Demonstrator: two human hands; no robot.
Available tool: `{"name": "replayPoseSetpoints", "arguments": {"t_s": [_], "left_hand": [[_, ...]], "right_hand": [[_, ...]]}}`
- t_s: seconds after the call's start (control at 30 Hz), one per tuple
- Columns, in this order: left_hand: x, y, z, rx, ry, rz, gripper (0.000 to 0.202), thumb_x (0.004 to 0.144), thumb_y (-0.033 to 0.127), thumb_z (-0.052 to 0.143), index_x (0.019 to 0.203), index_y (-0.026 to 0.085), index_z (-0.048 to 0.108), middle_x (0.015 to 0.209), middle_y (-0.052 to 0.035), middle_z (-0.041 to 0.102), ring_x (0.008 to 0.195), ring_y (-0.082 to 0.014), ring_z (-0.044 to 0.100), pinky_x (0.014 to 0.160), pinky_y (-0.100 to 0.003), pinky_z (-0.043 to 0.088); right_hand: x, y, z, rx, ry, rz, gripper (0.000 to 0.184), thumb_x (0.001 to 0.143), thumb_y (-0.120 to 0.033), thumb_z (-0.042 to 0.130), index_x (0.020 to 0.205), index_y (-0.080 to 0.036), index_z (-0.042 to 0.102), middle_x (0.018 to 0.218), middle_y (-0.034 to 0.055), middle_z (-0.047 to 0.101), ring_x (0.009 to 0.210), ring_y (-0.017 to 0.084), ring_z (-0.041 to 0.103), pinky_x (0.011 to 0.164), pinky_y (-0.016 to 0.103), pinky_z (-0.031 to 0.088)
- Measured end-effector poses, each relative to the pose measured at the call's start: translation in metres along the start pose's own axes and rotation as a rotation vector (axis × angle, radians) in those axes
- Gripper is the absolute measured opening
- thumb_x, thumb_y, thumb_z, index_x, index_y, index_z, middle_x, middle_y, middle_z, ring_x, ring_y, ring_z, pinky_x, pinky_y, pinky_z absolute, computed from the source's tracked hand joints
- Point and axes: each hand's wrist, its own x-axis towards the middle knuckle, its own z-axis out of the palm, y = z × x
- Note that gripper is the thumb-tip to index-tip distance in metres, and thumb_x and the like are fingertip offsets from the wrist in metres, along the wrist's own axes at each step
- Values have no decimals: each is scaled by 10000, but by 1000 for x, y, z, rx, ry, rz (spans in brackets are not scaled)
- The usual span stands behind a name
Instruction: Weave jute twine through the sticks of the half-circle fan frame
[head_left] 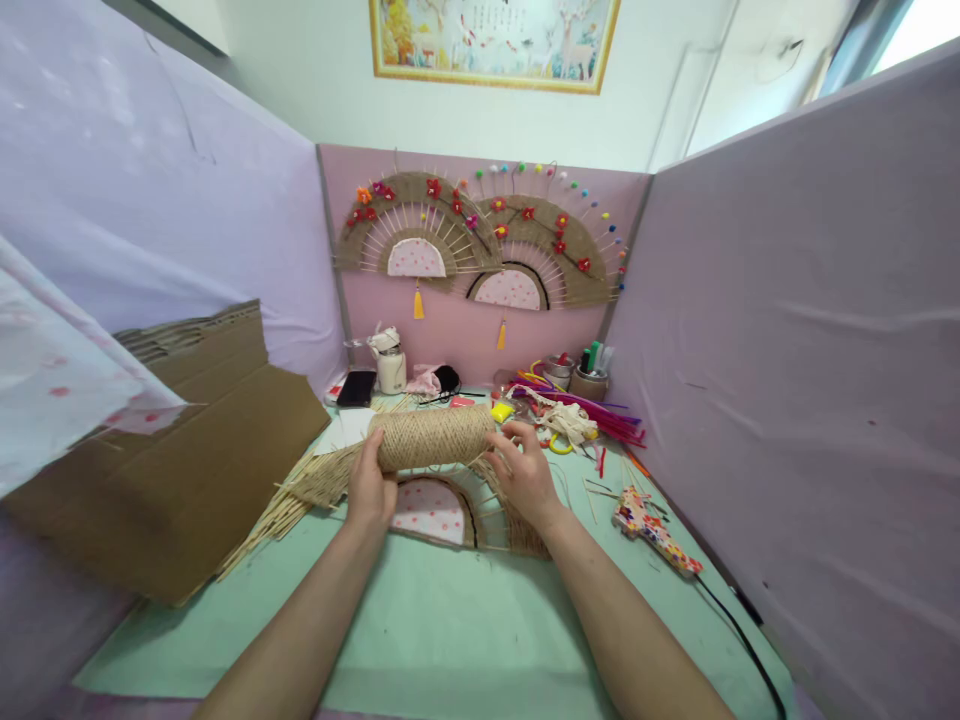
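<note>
A large roll of jute twine lies level across the middle, raised over the table. My left hand is closed around its left end, thumb on the near side. At the right end, my right hand has its fingers bent in a pinch against the twine; whether it grips a loose strand is hard to see. Below the roll rests a fan-shaped piece with a white, pink-dotted half circle, a dark curved border and twine-wrapped sticks. The roll and both hands hide parts of it.
A patterned glue gun with a black cord lies at right. Thin sticks and cardboard are at left. Behind stand a white jar, pipe cleaners and a pen pot. Two decorated fans hang on the pink panel.
</note>
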Motion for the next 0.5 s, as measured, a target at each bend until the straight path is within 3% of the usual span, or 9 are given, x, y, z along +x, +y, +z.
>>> {"name": "replayPoseSetpoints", "arguments": {"t_s": [0.07,0.13,0.23,0.33,0.43,0.5], "left_hand": [[0,0,0,-13,-4,-11,119,723,211,630,825,179,683,880,-22,677,830,-143,601,696,-233,507],[1,1,0,-35,4,-22,120,727,204,624,827,182,684,897,-21,675,844,-147,599,703,-241,506],[6,4,-1,-80,9,-70,140,732,214,617,855,198,683,930,-18,672,877,-154,595,725,-254,501],[11,7,-3,-97,20,-100,157,722,228,628,869,212,680,949,-10,669,888,-158,594,728,-260,494],[10,4,-4,-41,-7,-78,151,687,224,661,833,195,684,909,-9,672,859,-154,593,711,-245,484],[6,-1,-5,38,-78,-63,143,650,218,694,786,172,684,859,-14,675,827,-150,591,678,-221,470]], "right_hand": [[0,0,1,30,6,-40,124,836,-202,501,884,-209,616,902,67,533,858,182,504,758,322,439],[1,4,-1,75,20,18,112,837,-201,495,796,-190,599,809,48,550,800,169,507,732,306,430],[3,21,-6,116,72,268,136,818,-256,517,721,-175,566,731,30,560,713,158,509,680,294,422],[4,49,-14,219,220,597,188,748,-332,581,666,-166,550,617,0,544,590,136,494,581,268,421],[8,76,-27,551,458,901,239,652,-365,662,676,-166,531,508,-51,496,464,95,465,466,224,416],[18,88,-41,768,599,995,278,588,-330,719,678,-171,509,496,-70,502,442,75,480,449,198,439]]}}
